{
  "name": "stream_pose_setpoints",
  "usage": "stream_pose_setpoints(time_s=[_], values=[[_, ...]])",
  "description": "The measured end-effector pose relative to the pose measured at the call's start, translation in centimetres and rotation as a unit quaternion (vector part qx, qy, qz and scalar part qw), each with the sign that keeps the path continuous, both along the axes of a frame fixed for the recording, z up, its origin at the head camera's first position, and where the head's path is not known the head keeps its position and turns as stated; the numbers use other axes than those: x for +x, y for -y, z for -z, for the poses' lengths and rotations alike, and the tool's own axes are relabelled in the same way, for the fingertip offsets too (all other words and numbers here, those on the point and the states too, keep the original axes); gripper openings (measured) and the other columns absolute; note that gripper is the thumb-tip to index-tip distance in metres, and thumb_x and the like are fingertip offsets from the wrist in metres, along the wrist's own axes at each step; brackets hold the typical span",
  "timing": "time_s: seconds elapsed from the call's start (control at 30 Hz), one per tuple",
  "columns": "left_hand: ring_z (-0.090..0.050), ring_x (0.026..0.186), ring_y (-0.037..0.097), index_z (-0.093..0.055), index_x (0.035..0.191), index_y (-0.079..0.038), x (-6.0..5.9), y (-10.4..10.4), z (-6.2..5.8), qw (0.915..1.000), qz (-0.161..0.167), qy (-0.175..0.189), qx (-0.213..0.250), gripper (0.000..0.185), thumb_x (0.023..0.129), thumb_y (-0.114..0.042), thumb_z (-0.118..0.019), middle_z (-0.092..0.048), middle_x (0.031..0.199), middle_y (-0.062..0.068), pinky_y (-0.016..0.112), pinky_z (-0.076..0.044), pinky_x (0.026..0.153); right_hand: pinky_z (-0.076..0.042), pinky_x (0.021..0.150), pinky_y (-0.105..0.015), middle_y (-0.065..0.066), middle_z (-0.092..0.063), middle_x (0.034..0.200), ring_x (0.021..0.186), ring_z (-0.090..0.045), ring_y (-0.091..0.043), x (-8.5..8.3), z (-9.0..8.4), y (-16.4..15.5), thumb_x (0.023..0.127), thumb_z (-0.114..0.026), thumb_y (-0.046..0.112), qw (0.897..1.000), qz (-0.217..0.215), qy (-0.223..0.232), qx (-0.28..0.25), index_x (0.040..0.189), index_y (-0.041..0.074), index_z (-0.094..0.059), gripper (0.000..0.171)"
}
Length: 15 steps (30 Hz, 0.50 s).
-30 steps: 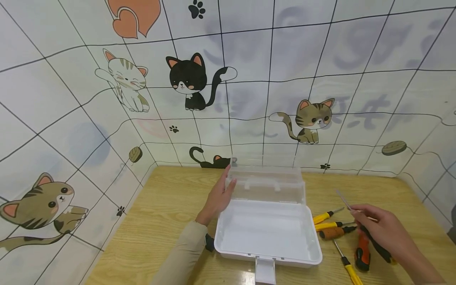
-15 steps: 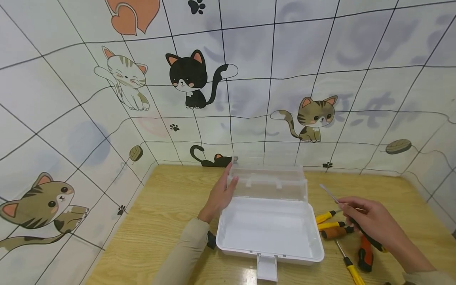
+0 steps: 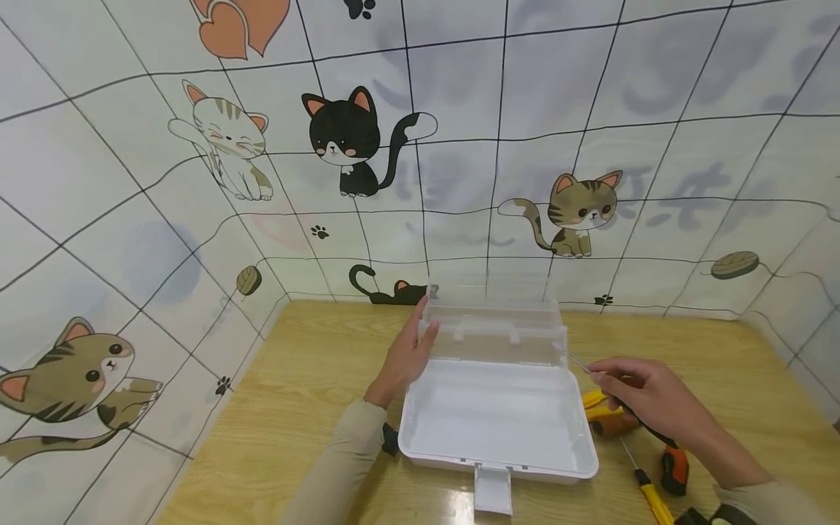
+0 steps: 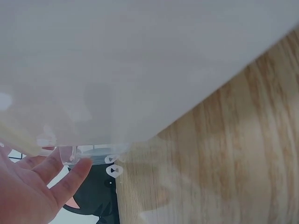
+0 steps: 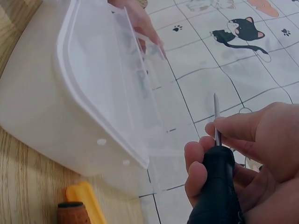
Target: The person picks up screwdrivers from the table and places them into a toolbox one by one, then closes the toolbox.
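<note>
A white plastic box (image 3: pixel 495 419) stands on the table, its translucent lid (image 3: pixel 492 346) raised at the back. My left hand (image 3: pixel 402 366) grips the lid's left edge, with the thumb in front and the other fingers partly hidden behind. My right hand (image 3: pixel 646 397) holds a screwdriver (image 5: pixel 216 186) with a black handle, thumb and finger pinching its metal shaft. Its tip points up and left, close to the lid's right corner in the head view. No tools show inside the box.
Right of the box lie several more screwdrivers: a yellow and black one (image 3: pixel 651 497), a red and black one (image 3: pixel 674 470), a brown-handled one (image 3: pixel 613 423) and yellow handles (image 3: pixel 593 399). A cat-patterned wall (image 3: pixel 459 175) rises behind the wooden table (image 3: pixel 275 408).
My right hand has moved left with the screwdriver, from above the other tools to the box's right back corner. The left hand keeps its grip on the lid.
</note>
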<state>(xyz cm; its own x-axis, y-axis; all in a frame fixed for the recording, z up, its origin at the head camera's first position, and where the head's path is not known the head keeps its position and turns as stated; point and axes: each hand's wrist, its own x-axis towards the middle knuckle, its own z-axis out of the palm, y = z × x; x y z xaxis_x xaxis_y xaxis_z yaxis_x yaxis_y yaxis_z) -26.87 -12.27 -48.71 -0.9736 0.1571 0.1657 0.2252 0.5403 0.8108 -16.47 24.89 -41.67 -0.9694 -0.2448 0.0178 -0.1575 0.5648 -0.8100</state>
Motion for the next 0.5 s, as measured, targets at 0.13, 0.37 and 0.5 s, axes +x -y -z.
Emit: stream_pose_setpoints(time_s=[0.13,0.37,0.5], values=[[-0.046,0.135,0.033,-0.015,0.159,-0.037,0.0,0.1,-0.1,1.0000,-0.001,-0.003,0.001,0.064,0.102,-0.060,-0.035,-0.030,0.161,0.002,0.059,-0.034,0.109,-0.046,0.046,-0.029,-0.006,-0.063,0.079,0.061,-0.058,-0.018,-0.1,-0.3,1.1,0.101,-0.059,0.022,1.000,-0.025,0.008,-0.006,0.120,0.001,-0.067,0.029],[-0.056,0.118,0.031,-0.013,0.158,-0.043,-0.1,0.1,0.1,0.9999,-0.005,-0.001,-0.012,0.063,0.101,-0.063,-0.033,-0.032,0.160,0.001,0.058,-0.039,0.105,-0.046,0.045,-0.028,-0.007,-0.062,0.077,0.057,-0.056,-0.014,-0.7,-0.4,3.1,0.101,-0.060,0.020,0.996,-0.088,0.008,-0.023,0.117,0.002,-0.069,0.026],[-0.057,0.111,0.030,-0.012,0.157,-0.045,-0.1,0.1,0.2,0.9999,-0.006,0.000,-0.013,0.062,0.101,-0.063,-0.033,-0.033,0.160,0.001,0.057,-0.041,0.103,-0.047,0.047,-0.027,-0.004,-0.062,0.072,0.057,-0.056,-0.014,-0.9,-0.5,4.4,0.100,-0.060,0.019,0.992,-0.118,0.019,-0.028,0.116,0.003,-0.070,0.025]])
